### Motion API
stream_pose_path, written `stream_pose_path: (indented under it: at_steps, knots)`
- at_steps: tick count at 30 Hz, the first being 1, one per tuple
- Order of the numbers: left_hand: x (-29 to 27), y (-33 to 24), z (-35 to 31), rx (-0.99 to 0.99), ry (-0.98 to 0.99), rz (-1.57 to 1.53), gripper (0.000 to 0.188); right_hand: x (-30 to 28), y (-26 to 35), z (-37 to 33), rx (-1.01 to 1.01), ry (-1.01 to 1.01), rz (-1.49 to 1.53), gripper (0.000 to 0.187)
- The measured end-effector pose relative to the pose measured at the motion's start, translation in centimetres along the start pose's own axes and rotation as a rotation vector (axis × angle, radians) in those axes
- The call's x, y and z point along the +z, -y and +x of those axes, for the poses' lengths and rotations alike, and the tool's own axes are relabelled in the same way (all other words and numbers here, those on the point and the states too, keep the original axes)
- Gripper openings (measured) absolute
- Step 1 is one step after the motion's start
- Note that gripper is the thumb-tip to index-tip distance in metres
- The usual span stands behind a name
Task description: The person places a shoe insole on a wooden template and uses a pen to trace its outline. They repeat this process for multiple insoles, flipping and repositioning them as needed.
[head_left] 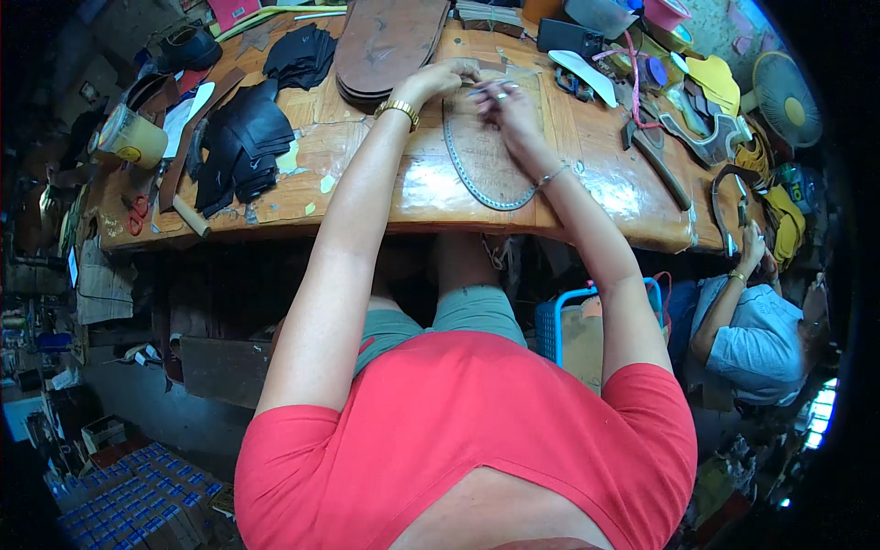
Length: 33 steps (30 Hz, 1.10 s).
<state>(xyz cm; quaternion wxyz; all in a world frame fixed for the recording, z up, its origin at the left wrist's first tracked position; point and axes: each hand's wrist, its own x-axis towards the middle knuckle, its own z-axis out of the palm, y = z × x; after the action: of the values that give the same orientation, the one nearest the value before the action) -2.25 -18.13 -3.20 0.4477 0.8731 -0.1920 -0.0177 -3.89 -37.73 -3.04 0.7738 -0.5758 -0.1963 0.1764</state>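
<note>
My left hand (446, 75) reaches to the far middle of the wooden table, its fingers bent and close together near the tips of my right hand. My right hand (509, 112) is curled beside it with fingers drawn in; what lies between the fingers is too small and blurred to name. Beneath both hands lies a flat brown sheet (481, 156) with faint marks. A narrow pale-blue strip (470, 186) dotted along its length curves in a U around the sheet's near side; one end runs up toward my left hand, the other passes by my right wrist.
Brown sole-shaped pieces (390, 46) are stacked left of my hands, with black leather pieces (243, 147) further left. A hammer (662, 167) lies right. Red scissors (137, 214) sit by the left edge. A blue basket (548, 332) stands below; another person (752, 330) sits at right.
</note>
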Motion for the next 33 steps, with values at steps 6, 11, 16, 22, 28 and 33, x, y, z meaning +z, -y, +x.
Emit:
stream_pose_path:
  at_steps: [6, 11, 16, 22, 28, 33]
  knots:
    - [0.5, 1.0, -0.2, -0.035, -0.062, 0.012, 0.056, -3.5, 1.8, -0.2, -0.077, -0.109, 0.061, 0.022]
    - [0.6, 1.0, 0.2, -0.098, -0.053, 0.066, 0.054, -2.1, 2.1, -2.0, -0.204, 0.025, -0.146, 0.021]
    - [-0.1, 3.8, -0.7, -0.111, -0.116, 0.204, 0.041, -4.2, 3.2, -1.9, -0.348, -0.165, -0.473, 0.019]
    - [1.7, -2.2, -3.3, -0.112, -0.106, 0.333, 0.07, -9.2, 0.7, -2.3, -0.365, -0.359, -0.899, 0.016]
    - [1.6, -3.7, -4.5, -0.129, -0.096, 0.335, 0.08, -6.9, 1.2, -2.5, -0.259, -0.431, -0.729, 0.016]
    - [2.2, -4.0, -5.0, 0.026, -0.231, 0.373, 0.078, -7.4, 0.0, -1.9, -0.299, -0.48, -0.455, 0.024]
